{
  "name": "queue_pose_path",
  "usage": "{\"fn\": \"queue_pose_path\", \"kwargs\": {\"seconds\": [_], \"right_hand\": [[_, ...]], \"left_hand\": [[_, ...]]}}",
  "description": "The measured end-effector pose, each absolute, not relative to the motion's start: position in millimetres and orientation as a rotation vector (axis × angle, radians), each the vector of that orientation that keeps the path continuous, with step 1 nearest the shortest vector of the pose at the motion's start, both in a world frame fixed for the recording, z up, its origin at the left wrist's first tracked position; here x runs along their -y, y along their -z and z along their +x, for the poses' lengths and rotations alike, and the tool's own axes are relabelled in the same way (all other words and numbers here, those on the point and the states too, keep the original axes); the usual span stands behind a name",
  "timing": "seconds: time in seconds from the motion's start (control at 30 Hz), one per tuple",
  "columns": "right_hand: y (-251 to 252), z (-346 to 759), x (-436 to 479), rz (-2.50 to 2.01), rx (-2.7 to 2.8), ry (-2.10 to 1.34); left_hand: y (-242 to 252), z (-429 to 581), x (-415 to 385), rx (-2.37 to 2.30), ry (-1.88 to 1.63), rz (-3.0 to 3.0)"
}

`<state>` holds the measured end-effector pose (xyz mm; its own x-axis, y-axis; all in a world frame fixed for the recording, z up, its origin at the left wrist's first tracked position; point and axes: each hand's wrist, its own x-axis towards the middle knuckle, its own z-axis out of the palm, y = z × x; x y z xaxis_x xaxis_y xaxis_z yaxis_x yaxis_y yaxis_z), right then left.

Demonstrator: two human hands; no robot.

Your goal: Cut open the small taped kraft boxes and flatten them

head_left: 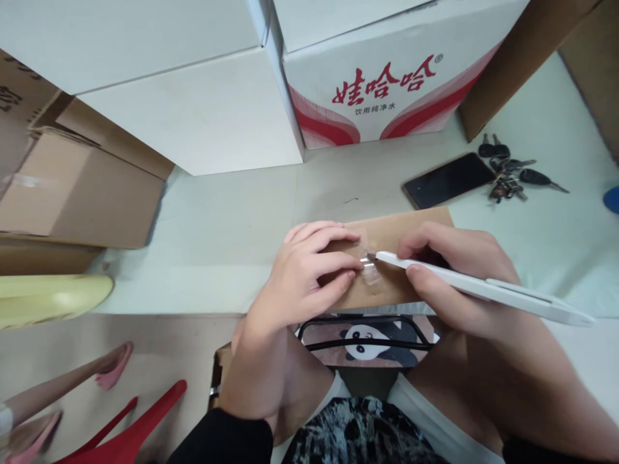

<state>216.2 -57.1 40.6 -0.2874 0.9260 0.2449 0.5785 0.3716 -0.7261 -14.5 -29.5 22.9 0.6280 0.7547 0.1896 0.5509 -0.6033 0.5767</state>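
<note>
A flat brown cardboard piece lies at the table's front edge, perhaps a small box; its depth cannot be told. Strips of clear tape cross its middle. Over its left part spreads my left hand, fingers apart and slightly bent, fingertips touching the cardboard and the tape's left side. My right hand grips a white utility knife between thumb and fingers. The knife slants to the left, and its tip meets the tape just beside my left fingertips. My right palm hides part of the cardboard's right end.
Beyond the cardboard lie a black phone and a bunch of keys. White boxes, one with red print, line the back. Brown boxes stand left. Another person's feet and a red stool show lower left.
</note>
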Motion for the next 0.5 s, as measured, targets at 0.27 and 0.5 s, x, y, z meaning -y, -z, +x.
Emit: {"fn": "queue_pose_path", "kwargs": {"seconds": [0.27, 0.5], "right_hand": [[-30.7, 218.2, 59.2, -1.280, 1.948, -0.679], [-37.3, 218.0, 57.9, -1.287, 1.943, -0.685]], "left_hand": [[-22.6, -14.7, 28.7, -1.004, -0.621, 2.397], [-23.0, -15.5, 29.0, -1.000, -0.612, 2.403]]}}
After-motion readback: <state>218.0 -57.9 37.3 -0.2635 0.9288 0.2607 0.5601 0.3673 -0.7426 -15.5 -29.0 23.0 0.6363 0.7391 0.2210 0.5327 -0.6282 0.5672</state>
